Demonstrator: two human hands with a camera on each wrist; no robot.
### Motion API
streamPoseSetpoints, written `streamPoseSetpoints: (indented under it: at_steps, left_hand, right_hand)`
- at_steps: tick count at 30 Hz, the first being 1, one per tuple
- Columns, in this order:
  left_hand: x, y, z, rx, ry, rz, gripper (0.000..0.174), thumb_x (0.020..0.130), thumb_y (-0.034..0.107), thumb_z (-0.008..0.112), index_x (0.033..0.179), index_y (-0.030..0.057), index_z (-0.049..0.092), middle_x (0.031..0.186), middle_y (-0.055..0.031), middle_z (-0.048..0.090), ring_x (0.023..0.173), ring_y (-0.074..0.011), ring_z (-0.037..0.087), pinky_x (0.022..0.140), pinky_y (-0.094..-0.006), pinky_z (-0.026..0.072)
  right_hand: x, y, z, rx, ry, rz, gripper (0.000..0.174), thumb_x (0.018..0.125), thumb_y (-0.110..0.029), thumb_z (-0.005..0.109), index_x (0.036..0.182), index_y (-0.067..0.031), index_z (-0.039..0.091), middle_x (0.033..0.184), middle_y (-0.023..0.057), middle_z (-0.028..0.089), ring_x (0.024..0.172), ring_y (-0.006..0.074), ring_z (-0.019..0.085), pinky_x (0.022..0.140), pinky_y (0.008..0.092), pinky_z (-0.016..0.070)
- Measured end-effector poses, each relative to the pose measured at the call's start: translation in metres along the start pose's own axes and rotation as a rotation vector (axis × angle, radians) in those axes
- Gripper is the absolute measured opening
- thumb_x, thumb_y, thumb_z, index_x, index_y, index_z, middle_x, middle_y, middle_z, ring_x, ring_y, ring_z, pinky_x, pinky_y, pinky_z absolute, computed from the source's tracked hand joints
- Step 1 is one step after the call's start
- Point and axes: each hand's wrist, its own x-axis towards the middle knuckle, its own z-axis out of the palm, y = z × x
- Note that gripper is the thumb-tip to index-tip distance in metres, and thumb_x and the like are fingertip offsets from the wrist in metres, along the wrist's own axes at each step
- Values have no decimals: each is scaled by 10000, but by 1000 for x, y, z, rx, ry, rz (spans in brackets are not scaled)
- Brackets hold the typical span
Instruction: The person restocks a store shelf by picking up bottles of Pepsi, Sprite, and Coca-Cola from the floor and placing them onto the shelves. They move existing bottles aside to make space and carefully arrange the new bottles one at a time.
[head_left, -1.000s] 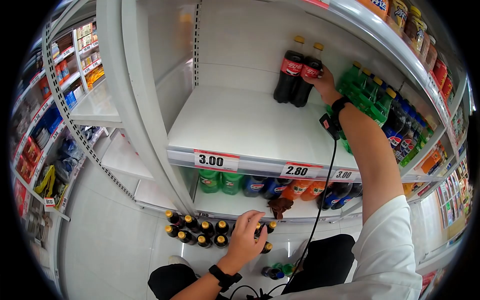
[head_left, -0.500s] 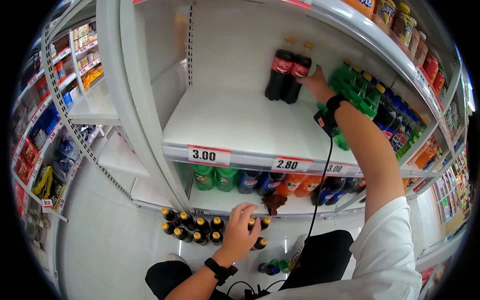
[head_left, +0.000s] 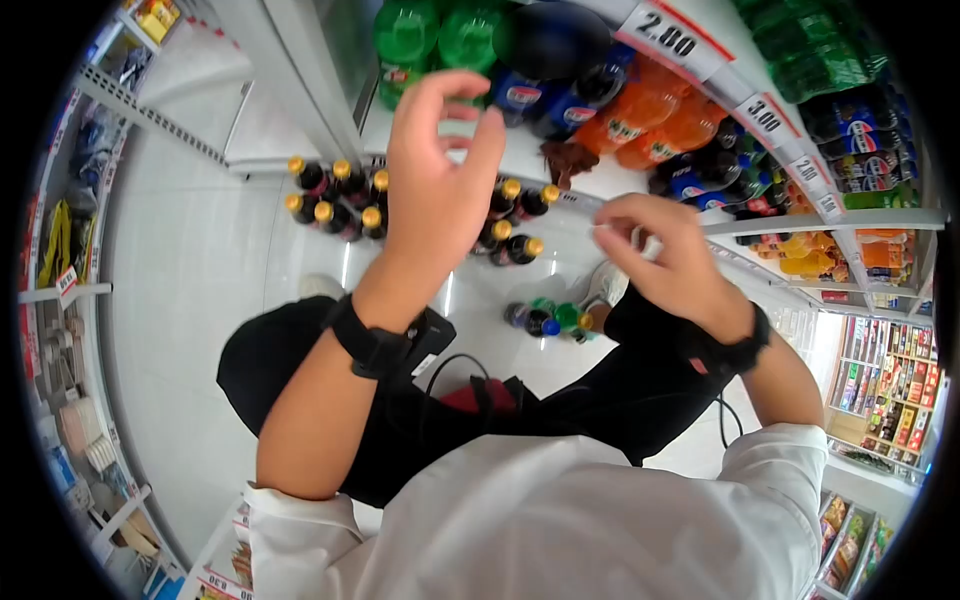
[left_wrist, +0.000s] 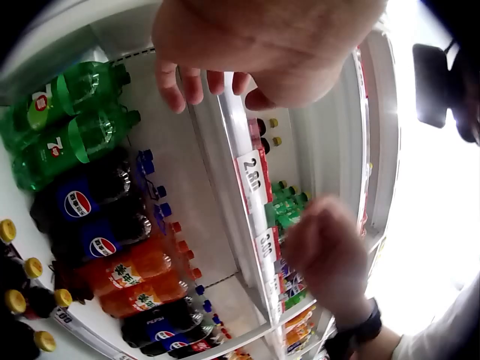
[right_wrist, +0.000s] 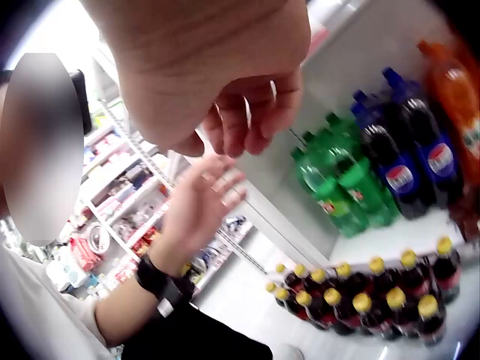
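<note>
My left hand (head_left: 440, 170) is held up with its fingers loosely bent and nothing in it, overlapping some of the cola bottles in the head view. Lower and to the right, my right hand (head_left: 665, 255) hangs in the air, fingers relaxed, also holding nothing. Cola bottles (right_wrist: 360, 304) with yellow caps stand grouped on the floor by the shelf base. Two more cola bottles (left_wrist: 259, 127) stand on the upper shelf, seen small in the left wrist view.
The lower shelf holds green soda bottles (left_wrist: 71, 142), Pepsi bottles (left_wrist: 97, 202) and orange soda bottles (left_wrist: 135, 277). A brown crumpled thing (head_left: 568, 162) lies at its edge. A few small bottles (head_left: 540, 320) are on the floor near my shoe (head_left: 605, 285). A shelf post (head_left: 300, 80) rises at left.
My right hand has let go of the cola bottle on the upper shelf and come down toward my knees. The head view has tilted downward, and my left hand appears higher in it.
</note>
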Motion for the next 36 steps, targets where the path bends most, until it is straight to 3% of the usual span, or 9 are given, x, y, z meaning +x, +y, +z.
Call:
streamPoseSetpoints:
  at_steps: [5, 7, 8, 12, 17, 20, 26, 29, 36]
  left_hand:
    - [-7, 2, -8, -115, 31, -107, 245, 845, 81, 630, 1080, 30, 582, 1095, -69, 571, 936, -147, 565, 653, -269, 496]
    - [-12, 4, -13, -32, 25, -86, 233, 905, 112, 609, 1116, 18, 586, 1121, -63, 594, 958, -116, 567, 802, -292, 499]
    - [-15, 4, -16, -29, 41, -85, 236, 901, 109, 613, 1116, 16, 587, 1117, -63, 596, 949, -113, 566, 799, -287, 496]
    - [-25, 7, -31, 1, 46, -120, 244, 888, 108, 625, 1113, 17, 594, 1112, -68, 599, 949, -117, 567, 786, -278, 490]
    - [-30, 3, -36, 0, 126, -74, 250, 874, 104, 635, 1106, 19, 596, 1091, -66, 606, 949, -121, 562, 784, -269, 484]
    - [-28, -3, -41, 77, 119, 38, 228, 863, 80, 636, 1080, 24, 597, 1089, -50, 608, 950, -119, 563, 758, -263, 487]
    - [-26, -6, -36, 55, 134, 15, 219, 846, 75, 630, 1060, 36, 595, 1059, -43, 602, 922, -109, 562, 673, -239, 488]
    - [-25, -10, -33, 58, 131, 20, 213, 844, 78, 620, 1049, 29, 588, 1039, -49, 594, 897, -111, 564, 654, -249, 494]
    - [-31, -11, -29, 101, 44, 39, 209, 845, 94, 626, 1039, 22, 597, 1034, -45, 611, 885, -125, 568, 693, -264, 497]
  right_hand:
    - [-18, 112, 100, -300, -241, 89, 294, 873, -252, 666, 1093, -65, 611, 886, 77, 658, 725, 250, 658, 644, 364, 522]
    - [-27, 142, 136, -333, -190, 164, 398, 875, -296, 658, 1196, -87, 547, 1016, 93, 635, 830, 284, 665, 713, 394, 541]
    - [-28, 152, 152, -367, -222, 208, 515, 879, -332, 647, 1301, -96, 472, 1144, 125, 578, 957, 318, 636, 758, 426, 545]
    - [-11, 149, 195, -431, -163, 102, 668, 871, -404, 632, 1412, -105, 377, 1228, 138, 485, 1061, 336, 580, 717, 439, 562]
    - [11, 162, 232, -509, -120, 6, 614, 881, -401, 621, 1384, -119, 411, 1152, 122, 517, 992, 314, 589, 691, 417, 566]
    - [15, 171, 240, -528, -45, -96, 447, 894, -378, 624, 1246, -134, 494, 992, 70, 582, 935, 278, 603, 642, 397, 556]
    - [14, 180, 234, -509, -94, -141, 407, 892, -379, 637, 1194, -134, 516, 911, 83, 635, 883, 273, 621, 633, 399, 551]
    - [16, 181, 228, -502, -103, -119, 394, 887, -382, 647, 1150, -113, 530, 881, 105, 646, 831, 288, 636, 637, 413, 549]
    - [2, 154, 169, -533, -156, -305, 384, 860, -367, 682, 1069, -69, 563, 857, 120, 643, 825, 295, 632, 640, 398, 537]
